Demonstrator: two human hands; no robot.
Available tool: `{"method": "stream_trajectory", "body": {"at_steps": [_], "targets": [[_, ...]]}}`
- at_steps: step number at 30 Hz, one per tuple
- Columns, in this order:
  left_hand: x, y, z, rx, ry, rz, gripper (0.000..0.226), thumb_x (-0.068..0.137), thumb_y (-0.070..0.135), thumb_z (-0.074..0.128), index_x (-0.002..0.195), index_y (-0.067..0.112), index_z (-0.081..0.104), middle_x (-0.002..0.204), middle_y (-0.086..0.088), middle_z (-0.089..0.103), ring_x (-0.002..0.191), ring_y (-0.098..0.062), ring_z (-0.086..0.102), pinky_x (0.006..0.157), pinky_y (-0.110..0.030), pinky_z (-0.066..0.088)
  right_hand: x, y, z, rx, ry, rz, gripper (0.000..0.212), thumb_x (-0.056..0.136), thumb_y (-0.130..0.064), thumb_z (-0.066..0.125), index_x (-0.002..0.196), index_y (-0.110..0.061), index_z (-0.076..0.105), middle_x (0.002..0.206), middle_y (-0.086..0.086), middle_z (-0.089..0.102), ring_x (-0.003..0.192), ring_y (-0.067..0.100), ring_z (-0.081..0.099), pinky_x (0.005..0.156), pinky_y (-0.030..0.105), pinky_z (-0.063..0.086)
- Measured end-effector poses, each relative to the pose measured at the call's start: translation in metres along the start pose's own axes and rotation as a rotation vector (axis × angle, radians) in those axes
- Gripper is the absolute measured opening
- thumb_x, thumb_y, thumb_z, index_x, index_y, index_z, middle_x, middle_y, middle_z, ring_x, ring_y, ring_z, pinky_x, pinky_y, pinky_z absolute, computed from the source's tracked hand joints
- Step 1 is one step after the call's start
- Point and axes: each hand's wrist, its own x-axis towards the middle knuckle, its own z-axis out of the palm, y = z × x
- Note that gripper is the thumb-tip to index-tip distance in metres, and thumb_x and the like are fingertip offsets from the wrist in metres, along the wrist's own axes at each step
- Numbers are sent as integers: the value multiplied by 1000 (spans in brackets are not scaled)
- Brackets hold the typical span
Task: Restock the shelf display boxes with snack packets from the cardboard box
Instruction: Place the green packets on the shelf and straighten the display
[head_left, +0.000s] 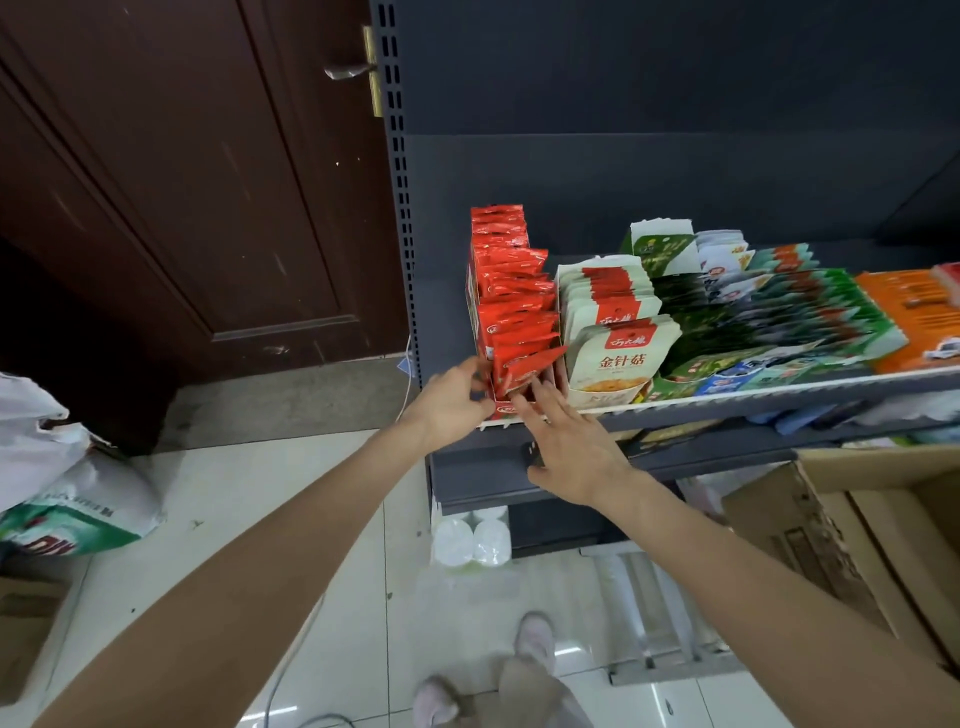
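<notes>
A red display box (480, 322) full of red snack packets (519, 306) stands at the left end of the shelf (727, 397). My left hand (452, 400) grips the box's front left corner. My right hand (566, 441) reaches up with straight fingers, and its fingertips touch the front red packet (530, 369), which leans forward. To the right stand a box of white and red packets (613, 343) and rows of green packets (769, 322). The open cardboard box (872, 525) sits low on the right, its inside hidden.
A dark wooden door (182, 182) stands to the left of the shelf upright (402, 208). White sacks (67, 483) lie on the tiled floor at left. A small metal step ladder (660, 618) and a white plastic pack (472, 540) sit below the shelf. My feet show at the bottom.
</notes>
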Motion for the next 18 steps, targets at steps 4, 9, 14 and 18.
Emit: {"method": "stream_trajectory", "body": {"at_steps": [4,9,14,18], "targets": [[-2,10,1,-49,18,19,61,86,28,66,137,24,33,127,1,55,110,-16,58,92,-29,47,5,-2,-17,103,129,17,46,91,-20,50,136,-14,43,136,13,47,126,29,45,93,37,46],[8,28,-9,-124,66,207,94,78,16,74,150,24,15,145,5,37,133,-9,34,110,-24,27,-6,-10,-71,64,416,15,23,96,-22,42,96,-12,63,89,9,66,79,31,64,64,32,45],[20,47,-26,-673,97,131,57,78,-9,44,115,34,48,107,19,54,86,21,53,75,-8,39,9,4,-106,459,614,34,28,94,-13,47,121,-11,54,113,7,56,97,21,58,86,27,46],[44,63,-32,-815,154,61,26,100,15,33,87,34,44,83,20,47,61,18,50,59,-6,37,52,15,-128,539,347,158,56,97,-13,42,148,-6,20,142,15,38,132,28,38,111,35,24]]}}
